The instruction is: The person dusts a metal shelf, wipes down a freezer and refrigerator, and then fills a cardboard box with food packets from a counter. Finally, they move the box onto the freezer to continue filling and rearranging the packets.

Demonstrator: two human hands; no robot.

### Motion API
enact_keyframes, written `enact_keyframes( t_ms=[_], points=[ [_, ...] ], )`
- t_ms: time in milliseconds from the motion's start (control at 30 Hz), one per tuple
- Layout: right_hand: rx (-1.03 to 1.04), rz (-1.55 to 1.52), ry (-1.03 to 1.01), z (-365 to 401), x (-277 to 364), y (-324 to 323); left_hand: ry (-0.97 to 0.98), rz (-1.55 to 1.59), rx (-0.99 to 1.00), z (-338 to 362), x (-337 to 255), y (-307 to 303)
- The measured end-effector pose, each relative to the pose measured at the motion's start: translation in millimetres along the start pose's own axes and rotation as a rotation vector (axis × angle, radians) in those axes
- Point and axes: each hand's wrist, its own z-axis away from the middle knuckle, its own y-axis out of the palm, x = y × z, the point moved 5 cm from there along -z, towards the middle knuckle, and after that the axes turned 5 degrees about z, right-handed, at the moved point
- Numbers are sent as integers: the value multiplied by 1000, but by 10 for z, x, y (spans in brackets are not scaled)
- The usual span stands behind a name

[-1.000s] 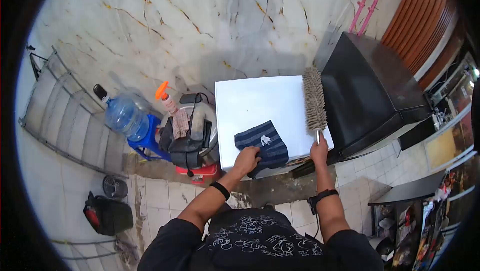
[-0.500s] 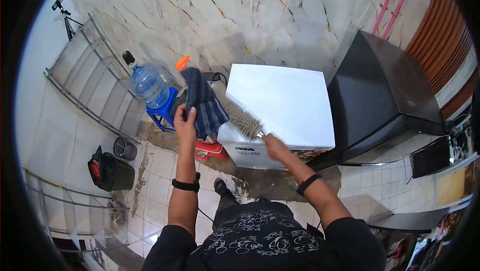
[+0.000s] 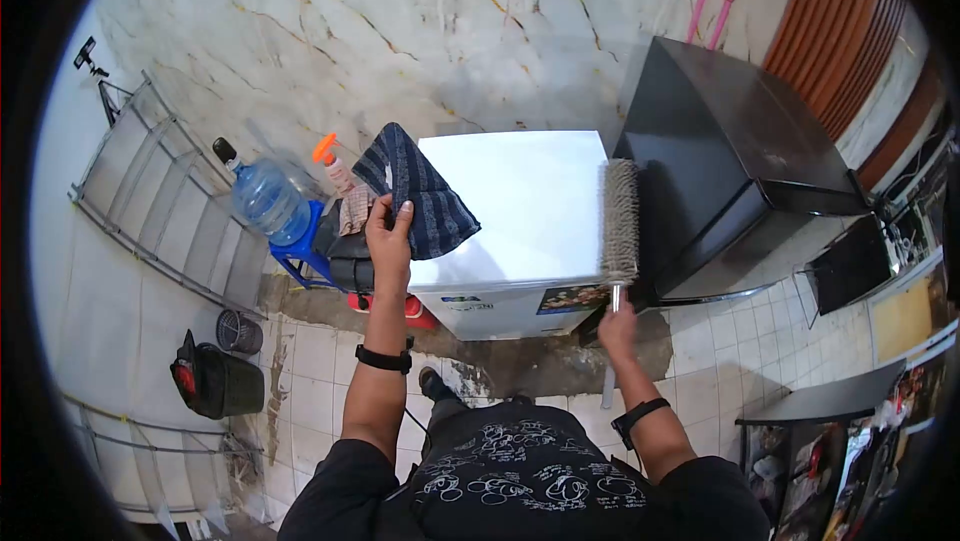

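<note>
The dark blue striped cloth (image 3: pixel 425 203) is pinched at its edge by the left hand (image 3: pixel 388 239) and held up, bunching and draping just above the fingers. The long brush (image 3: pixel 620 219), with grey-brown bristles round a thin handle, points straight up and away from the right hand (image 3: pixel 617 326), which grips its handle end.

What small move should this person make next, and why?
Probably draw the brush leftward across the white lid: the right hand grips its handle with bristles at the lid's right edge, and the left hand holds the striped cloth up by the left edge.
</note>
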Motion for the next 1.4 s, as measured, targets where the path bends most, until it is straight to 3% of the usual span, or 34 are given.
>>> enact_keyframes(
  t_ms=[133, 200, 233, 300, 333, 400, 467, 533, 800, 867, 933, 1067, 1200, 1300, 1400],
  points=[
    [431, -17, -465, 698, 507, 692, -18, 5, 13, 33, 84, 262],
    [759, 22, -635, 1000, 982, 632, -45, 19, 37, 66, 53, 408],
    [747, 23, -628, 1028, 965, 631, -28, -10, 78, 84, -48, 465],
    [807, 5, -811, 1121, 1044, 613, 0, -24, 134, 32, -105, 517],
    [785, 10, -801, 1083, 994, 537, 62, -68, 141, -42, -81, 463],
    [645, 38, -539, 905, 785, 108, 115, -133, 151, -168, -134, 348],
    [315, -207, -365, 778, 540, -360, 194, -151, 86, -250, -236, 205],
    [57, -231, -177, 655, 214, -760, 293, -289, 63, -279, -282, 98],
    [-769, 92, -456, 582, 794, -3097, 133, -461, 309, 256, 849, 358],
    [-747, 208, -404, 475, 817, -3369, 88, -499, 341, 422, 861, 553],
    [-752, 277, -408, 341, 744, -3446, 191, -416, 414, 539, 940, 815],
    [-634, 458, -352, 150, 876, -3456, 182, -351, 503, 765, 483, 1477],
    [-607, 535, -490, -148, 913, -3689, 346, -352, 418, 818, 465, 1899],
    [-546, 759, -538, -471, 802, -3935, 249, -341, 335, 857, 633, 2151],
    [-466, 683, -576, -943, 383, -4177, 229, -359, 266, 970, 825, 2392]
  ],
)
